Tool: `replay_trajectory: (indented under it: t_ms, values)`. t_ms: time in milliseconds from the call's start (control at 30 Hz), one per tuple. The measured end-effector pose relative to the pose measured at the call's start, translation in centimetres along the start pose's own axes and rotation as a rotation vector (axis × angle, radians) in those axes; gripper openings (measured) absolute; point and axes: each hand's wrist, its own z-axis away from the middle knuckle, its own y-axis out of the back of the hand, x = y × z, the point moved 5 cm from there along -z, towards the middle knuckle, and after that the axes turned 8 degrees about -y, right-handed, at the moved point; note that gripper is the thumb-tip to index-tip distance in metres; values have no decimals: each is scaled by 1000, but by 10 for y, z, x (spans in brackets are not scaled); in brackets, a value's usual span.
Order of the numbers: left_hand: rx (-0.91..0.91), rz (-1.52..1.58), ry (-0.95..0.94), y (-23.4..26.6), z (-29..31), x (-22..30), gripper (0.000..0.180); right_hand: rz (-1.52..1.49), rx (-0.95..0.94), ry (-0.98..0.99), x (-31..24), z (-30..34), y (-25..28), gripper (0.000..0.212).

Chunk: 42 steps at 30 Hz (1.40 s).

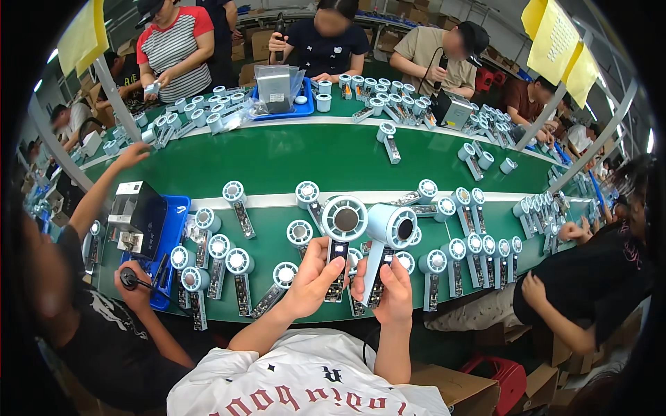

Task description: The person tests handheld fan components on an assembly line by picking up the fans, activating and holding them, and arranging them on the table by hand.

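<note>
My left hand (pixel 311 283) is closed around the handle of a light-blue handheld fan (pixel 345 219), its round dark-centred head facing up toward me. The handle's front is uncovered, so a circuit board shows along it beside my thumb. In my right hand (pixel 393 290) is a second handheld fan (pixel 383 227), tilted, with its head turned to the right and the board visible in its handle. The two heads are side by side, almost touching, above the bench. Several more open-handled fans (pixel 300 233) lie just behind and beside my hands, partly hidden by them.
Rows of fans (pixel 456 249) lie on the green bench (pixel 277 163) to my right, others (pixel 238 262) to my left. A blue tray (pixel 173 225) holds a black box-shaped device (pixel 147 218). Co-workers sit close on both sides; others work across the bench. A red stool (pixel 510 378) stands behind right.
</note>
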Motion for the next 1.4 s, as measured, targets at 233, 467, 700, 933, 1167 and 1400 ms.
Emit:
replay_trajectory:
  t_ms: [233,467,700,933,1167,1400]
  values:
    - [-38,21,25,-2,0,-1,35,23,63,17,0,2,4,39]
    - [-25,22,27,-2,1,-4,35,87,87,48,-1,3,4,38]
    - [-53,31,63,-1,3,-6,36,89,102,59,-3,4,2,39]
    - [23,-173,-5,-2,0,2,36,37,78,56,-6,5,5,37]
    - [63,-266,-97,-3,3,0,41,128,261,55,-5,8,13,27]
    - [42,-306,-106,-13,7,1,36,154,204,0,-8,6,16,22]
